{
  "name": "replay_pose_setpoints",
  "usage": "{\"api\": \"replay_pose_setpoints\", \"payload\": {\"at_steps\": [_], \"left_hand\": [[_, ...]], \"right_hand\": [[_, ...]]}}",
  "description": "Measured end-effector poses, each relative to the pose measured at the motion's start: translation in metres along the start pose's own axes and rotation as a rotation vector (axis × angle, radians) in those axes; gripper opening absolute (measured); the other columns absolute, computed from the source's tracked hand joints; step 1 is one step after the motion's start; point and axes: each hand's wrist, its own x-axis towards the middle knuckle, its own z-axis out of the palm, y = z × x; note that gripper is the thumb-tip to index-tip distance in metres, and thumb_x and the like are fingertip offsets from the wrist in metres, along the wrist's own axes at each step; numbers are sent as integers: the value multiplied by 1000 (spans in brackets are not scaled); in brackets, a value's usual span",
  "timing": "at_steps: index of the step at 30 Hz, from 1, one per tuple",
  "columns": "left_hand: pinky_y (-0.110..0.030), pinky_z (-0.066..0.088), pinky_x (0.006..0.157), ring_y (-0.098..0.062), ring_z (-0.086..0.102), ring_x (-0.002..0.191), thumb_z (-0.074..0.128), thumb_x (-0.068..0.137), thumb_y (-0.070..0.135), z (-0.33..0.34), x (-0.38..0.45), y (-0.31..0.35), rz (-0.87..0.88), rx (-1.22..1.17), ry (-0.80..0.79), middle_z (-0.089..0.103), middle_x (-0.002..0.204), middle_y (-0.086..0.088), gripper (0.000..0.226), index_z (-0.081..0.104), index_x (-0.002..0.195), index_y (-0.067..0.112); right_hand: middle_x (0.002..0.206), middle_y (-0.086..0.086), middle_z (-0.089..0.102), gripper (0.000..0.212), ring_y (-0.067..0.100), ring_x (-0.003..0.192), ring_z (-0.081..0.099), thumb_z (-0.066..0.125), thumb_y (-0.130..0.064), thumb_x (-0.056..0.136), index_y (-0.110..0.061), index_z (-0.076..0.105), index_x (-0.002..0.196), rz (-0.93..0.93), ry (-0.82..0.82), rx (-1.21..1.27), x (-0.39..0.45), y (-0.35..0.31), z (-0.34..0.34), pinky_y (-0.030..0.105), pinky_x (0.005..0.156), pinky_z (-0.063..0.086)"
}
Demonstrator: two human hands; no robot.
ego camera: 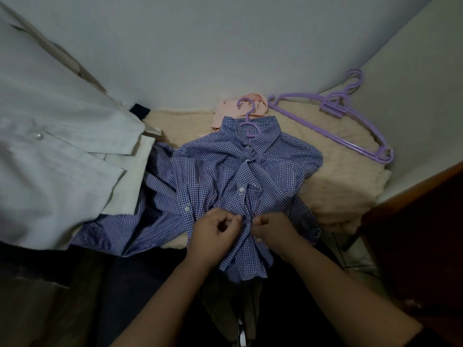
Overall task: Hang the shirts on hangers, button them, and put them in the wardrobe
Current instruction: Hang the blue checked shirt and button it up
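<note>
Checked shirt (240, 171) placket pinched between my fingers: left hand (215, 234) grips one edge, right hand (273, 231) the other, meeting at a low button. Risk, I judge: loose cloth slips, button misses its hole or lands one hole off. Shirt lies just beyond my fingers on the cream blanket (338, 181), hanger (246, 121) at its far collar. Spare hangers (350, 126) far right.

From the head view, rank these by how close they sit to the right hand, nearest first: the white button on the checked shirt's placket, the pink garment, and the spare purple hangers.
From the right hand:
1. White button, just above the hand on the checked shirt.
2. Pink garment, behind the collar, up and left.
3. Spare purple hangers, far right by the wall.
</note>
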Motion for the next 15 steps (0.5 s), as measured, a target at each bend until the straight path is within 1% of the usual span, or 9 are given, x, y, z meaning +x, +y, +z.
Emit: {"api": "replay_pose_setpoints", "payload": {"at_steps": [2,4,5,7,9,10,12,14,15], "left_hand": [[-18,41,61,-6,55,66,65,90,26,0,-3,-3,-35,14,-57,59,65,3,30,66,64,11],[-24,44,64,-7,57,68,63,91,31,-2,-4,-4,-71,16,-108,62,69,0,31,69,68,10],[-23,45,66,-6,58,70,65,89,30,-3,-4,-2,-88,-4,-126,63,72,1,26,70,70,13],[-15,45,68,-2,58,73,74,81,28,-6,-3,1,-122,-55,-169,64,79,4,9,69,76,23],[-12,44,66,2,55,69,82,73,27,-8,-5,4,-171,-93,-206,60,78,8,19,65,84,27],[-13,45,64,3,54,65,82,73,24,-8,-4,6,-214,-143,-206,59,74,9,23,65,89,24],[-14,46,60,1,55,60,78,77,16,-9,-3,13,-288,-292,-178,60,66,9,22,69,96,12],[-17,49,63,-6,62,66,72,82,10,-13,0,17,-322,-415,-161,68,71,3,16,71,98,7],[-21,52,69,-11,66,74,70,85,8,-15,0,20,-332,-474,-167,72,78,-1,13,72,97,7]], "right_hand": [[67,14,56,17,16,60,52,60,-2,86,-3,56,70,-7,10,-56,-2,1,1,14,45,40],[66,10,57,16,15,61,53,61,-7,87,-4,59,71,-20,-19,-72,-5,1,0,17,48,41],[66,6,59,17,13,62,54,61,-11,87,-7,61,71,-18,-32,-68,-6,1,0,19,51,41],[71,2,62,13,11,68,57,61,-14,88,-12,64,75,2,-54,26,-9,1,-2,22,57,42],[73,3,61,10,12,69,56,61,-13,89,-11,64,79,4,-81,197,-12,-1,-2,26,58,43],[72,4,59,10,13,67,55,62,-12,88,-11,63,79,-7,-92,267,-14,-3,-3,26,58,44],[66,3,56,12,12,62,53,62,-11,88,-11,63,76,-39,-99,342,-17,-7,-4,26,57,44],[62,2,55,13,12,57,52,62,-9,88,-10,61,74,-84,-76,371,-21,-12,-5,27,56,44],[62,2,56,13,12,57,52,62,-8,87,-10,60,74,-111,-48,373,-22,-14,-4,28,56,44]]}}
